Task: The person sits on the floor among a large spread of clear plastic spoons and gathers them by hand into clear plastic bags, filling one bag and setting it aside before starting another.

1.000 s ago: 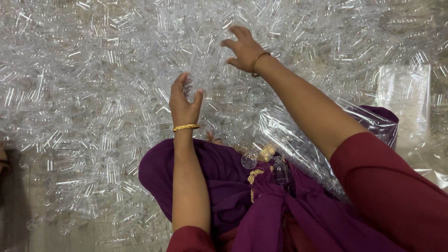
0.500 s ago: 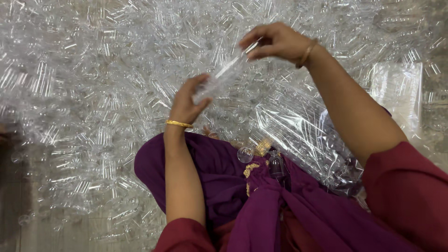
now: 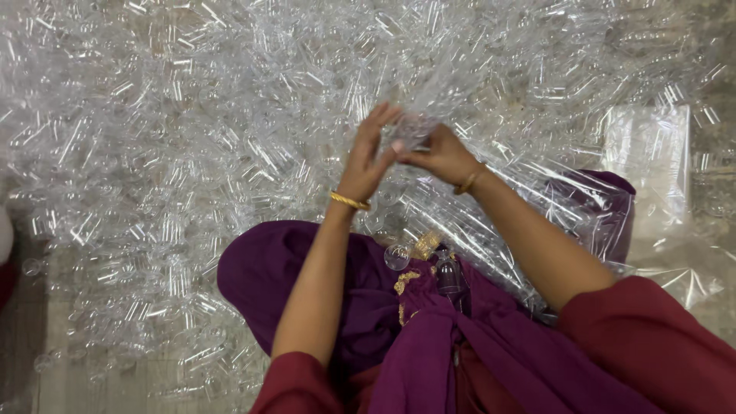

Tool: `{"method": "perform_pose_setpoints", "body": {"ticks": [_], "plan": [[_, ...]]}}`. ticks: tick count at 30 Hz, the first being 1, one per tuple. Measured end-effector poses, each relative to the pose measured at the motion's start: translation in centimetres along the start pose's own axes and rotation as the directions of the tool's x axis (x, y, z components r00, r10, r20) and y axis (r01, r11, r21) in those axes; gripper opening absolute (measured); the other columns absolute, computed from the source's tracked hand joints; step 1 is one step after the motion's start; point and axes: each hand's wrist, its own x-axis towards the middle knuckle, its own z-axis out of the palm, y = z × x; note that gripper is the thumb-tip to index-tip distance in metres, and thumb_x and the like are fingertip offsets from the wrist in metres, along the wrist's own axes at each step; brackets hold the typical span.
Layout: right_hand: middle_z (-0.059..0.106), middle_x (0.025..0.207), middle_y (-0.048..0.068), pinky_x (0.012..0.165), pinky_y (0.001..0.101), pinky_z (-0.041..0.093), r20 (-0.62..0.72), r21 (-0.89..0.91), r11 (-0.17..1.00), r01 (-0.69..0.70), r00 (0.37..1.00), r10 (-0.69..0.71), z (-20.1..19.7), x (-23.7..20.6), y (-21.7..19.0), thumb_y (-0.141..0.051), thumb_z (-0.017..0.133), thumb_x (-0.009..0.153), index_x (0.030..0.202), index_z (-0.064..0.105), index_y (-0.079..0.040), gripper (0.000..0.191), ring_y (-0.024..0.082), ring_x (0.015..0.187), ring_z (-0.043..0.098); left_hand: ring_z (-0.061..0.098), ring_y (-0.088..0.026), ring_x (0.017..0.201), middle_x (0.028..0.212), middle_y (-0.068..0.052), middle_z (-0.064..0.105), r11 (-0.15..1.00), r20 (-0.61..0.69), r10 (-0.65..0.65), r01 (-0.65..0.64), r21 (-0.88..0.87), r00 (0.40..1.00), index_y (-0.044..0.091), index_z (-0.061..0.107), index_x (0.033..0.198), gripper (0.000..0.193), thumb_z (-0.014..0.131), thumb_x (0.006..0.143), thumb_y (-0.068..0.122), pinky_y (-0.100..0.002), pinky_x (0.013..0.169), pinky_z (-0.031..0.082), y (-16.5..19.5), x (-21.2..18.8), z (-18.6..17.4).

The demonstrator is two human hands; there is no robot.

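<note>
- Head view, hands: the left hand (image 3: 366,157) is raised with fingers extended and close together, palm turned toward the right hand (image 3: 438,153); the two meet at the fingertips above the lap.
- Head view, held thing: a small clear plastic tube (image 3: 412,126) sits between the hands. The right hand's fingers are curled and pinch its lower end; the left hand's fingertips touch its side. Whether the left hand truly grips it cannot be told.
- Head view, wrists: a gold bangle (image 3: 349,202) circles the left wrist; a second bangle (image 3: 468,182) circles the right wrist.
- Head view, surroundings: a dense heap of clear plastic tubes (image 3: 176,138) covers the floor on all sides beyond the hands.
- Head view, lap: purple cloth (image 3: 368,307) is spread across the lap, with a few loose clear pieces lying on it near its gold trim.
- Head view, right side: a clear plastic bag (image 3: 537,207) lies crumpled beneath the right forearm, partly over the cloth.
</note>
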Motion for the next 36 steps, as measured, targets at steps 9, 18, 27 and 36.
{"method": "perform_pose_setpoints", "body": {"ticks": [9,18,27,36], "plan": [[0.064,0.135,0.011,0.107,0.0355,0.053,-0.335,0.054,0.977,0.208,0.925,-0.178,-8.7,-2.1,0.8,-0.015,0.081,0.091,0.145,0.053,-0.002,0.062,0.019,0.126,0.063,0.041,-0.043,0.136,0.141,-0.023,0.053,0.431,-0.505,-0.187,0.532,0.729,0.843,0.004,0.061,0.127,0.053,0.072,0.091,0.041,-0.065,0.107,0.034,-5.7,11.3,-6.7],[0.068,0.124,0.01,0.103,0.034,0.058,-0.32,0.132,0.911,0.39,0.887,-0.334,-8.9,-1.1,-2.1,-0.019,0.082,0.091,0.14,0.05,0.0,0.061,0.019,0.118,0.068,0.055,-0.029,0.13,0.129,-0.009,0.062,0.722,-0.004,-0.185,0.138,0.678,0.983,0.024,0.049,0.142,0.063,0.08,0.087,0.029,-0.069,0.117,0.021,0.8,6.9,0.8],[0.065,0.118,0.007,0.09,0.037,0.063,-0.133,0.398,0.915,0.06,0.991,-0.007,-6.0,0.2,-1.7,-0.024,0.074,0.085,0.141,0.036,-0.015,0.069,0.016,0.109,0.067,0.071,-0.029,0.108,0.135,-0.012,0.057,0.927,0.043,-0.046,0.027,0.374,0.998,0.03,0.01,0.165,0.118,0.09,0.079,0.018,-0.041,0.087,0.062,3.1,4.2,3.2],[0.057,0.114,0.014,0.093,0.0445,0.063,-0.22,0.398,0.917,0.039,0.974,0.054,-7.3,-0.2,-1.1,-0.016,0.078,0.098,0.138,0.035,0.002,0.061,0.029,0.106,0.066,0.034,-0.049,0.142,0.154,-0.027,0.035,0.9,0.188,0.299,-0.342,0.27,0.936,0.017,0.026,0.157,0.102,0.091,0.081,0.038,-0.061,0.114,0.035,-1.2,9.8,4.1]]}}
